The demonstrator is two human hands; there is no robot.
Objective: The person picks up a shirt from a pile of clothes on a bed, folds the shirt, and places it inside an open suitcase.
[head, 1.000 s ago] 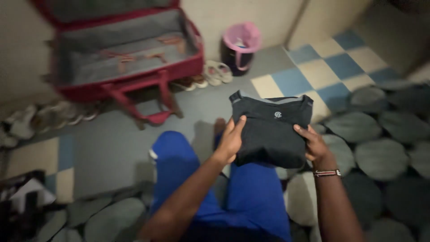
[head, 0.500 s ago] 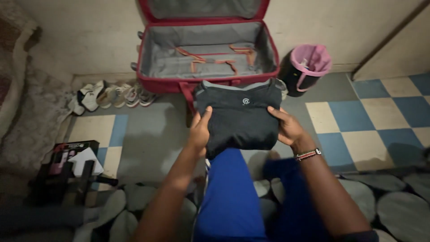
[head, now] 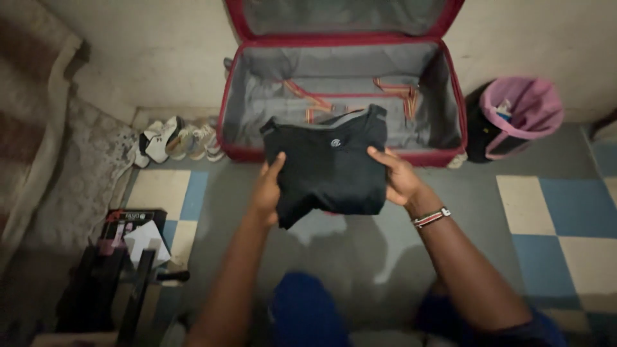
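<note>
Two hands, left and right, pinch a folded dark shirt between them, seemingly above the suitcase edge.

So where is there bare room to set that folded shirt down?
Both hands, left and right, hold the folded dark shirt. The open red suitcase has bare grey lining apart from its straps. Grey floor under the shirt is free. Crowded: shoes left, lined bin right.
</note>
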